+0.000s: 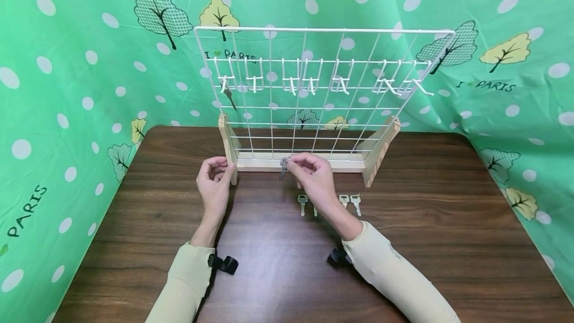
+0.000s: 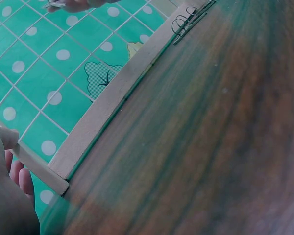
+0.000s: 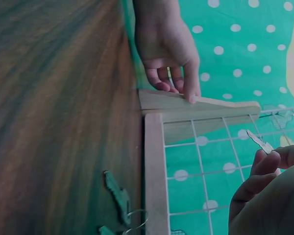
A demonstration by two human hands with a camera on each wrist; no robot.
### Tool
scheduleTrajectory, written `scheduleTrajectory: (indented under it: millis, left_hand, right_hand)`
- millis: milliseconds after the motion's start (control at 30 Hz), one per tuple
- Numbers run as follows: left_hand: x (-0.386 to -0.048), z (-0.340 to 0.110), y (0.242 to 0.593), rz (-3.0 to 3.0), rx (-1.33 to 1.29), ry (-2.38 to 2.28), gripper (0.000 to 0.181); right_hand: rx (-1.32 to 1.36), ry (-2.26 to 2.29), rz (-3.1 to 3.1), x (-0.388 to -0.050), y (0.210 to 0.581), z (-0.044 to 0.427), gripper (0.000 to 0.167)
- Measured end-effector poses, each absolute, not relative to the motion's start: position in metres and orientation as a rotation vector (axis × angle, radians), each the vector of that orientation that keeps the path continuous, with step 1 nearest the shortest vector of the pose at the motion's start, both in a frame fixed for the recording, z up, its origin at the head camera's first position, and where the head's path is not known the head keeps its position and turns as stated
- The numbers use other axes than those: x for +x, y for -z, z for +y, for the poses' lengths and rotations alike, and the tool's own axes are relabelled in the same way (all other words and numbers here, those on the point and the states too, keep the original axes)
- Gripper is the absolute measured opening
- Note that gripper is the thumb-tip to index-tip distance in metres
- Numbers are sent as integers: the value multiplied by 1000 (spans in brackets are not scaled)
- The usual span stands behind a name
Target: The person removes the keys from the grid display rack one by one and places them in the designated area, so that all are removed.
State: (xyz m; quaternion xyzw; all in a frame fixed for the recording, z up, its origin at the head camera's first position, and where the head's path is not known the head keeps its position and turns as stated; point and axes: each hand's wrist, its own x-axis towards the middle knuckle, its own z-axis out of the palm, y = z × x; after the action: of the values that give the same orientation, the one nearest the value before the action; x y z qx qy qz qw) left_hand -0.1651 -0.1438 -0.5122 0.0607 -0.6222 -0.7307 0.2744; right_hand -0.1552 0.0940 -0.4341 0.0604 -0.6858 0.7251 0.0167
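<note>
My right hand (image 1: 315, 179) pinches a small metal key (image 1: 283, 166) between thumb and fingers, in front of the rack's lower part. In the right wrist view the key (image 3: 257, 141) sticks out past the fingertips. At the left, my left hand (image 1: 214, 183) grips the wooden side leg (image 1: 227, 143) of the rack, thumb on the near side. The white wire grid (image 1: 287, 108) rises between two wooden legs. Another key (image 1: 229, 96) hangs from the leftmost of several white hooks (image 1: 254, 83). Several loose keys (image 1: 302, 203) lie on the table, partly hidden by my right hand.
A dark wood-grain table (image 1: 278, 263) bears the rack. Its right wooden leg (image 1: 381, 151) stands beyond my right hand. Green dotted cloth (image 1: 89, 88) hangs behind and at both sides. Black straps (image 1: 222, 264) sit at both wrists.
</note>
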Motion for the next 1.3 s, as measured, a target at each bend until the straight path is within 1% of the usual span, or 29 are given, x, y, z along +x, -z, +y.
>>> scheduleTrajectory:
  millis: [233, 667, 1067, 1300]
  left_hand:
    - [-165, -144, 511, -1675, 163, 1958, 29]
    - [-165, -145, 511, -1690, 172, 1950, 28]
    - [-165, -145, 510, -1678, 174, 1961, 28]
    - [-165, -143, 510, -1665, 169, 1973, 29]
  right_hand:
    - [162, -2245, -2194, -152, 441, 100, 13]
    - [125, -2288, -2308, -148, 458, 112, 15]
    - [108, -2166, -2474, -149, 464, 119, 13]
    - [152, -2055, -2575, -149, 467, 122, 4]
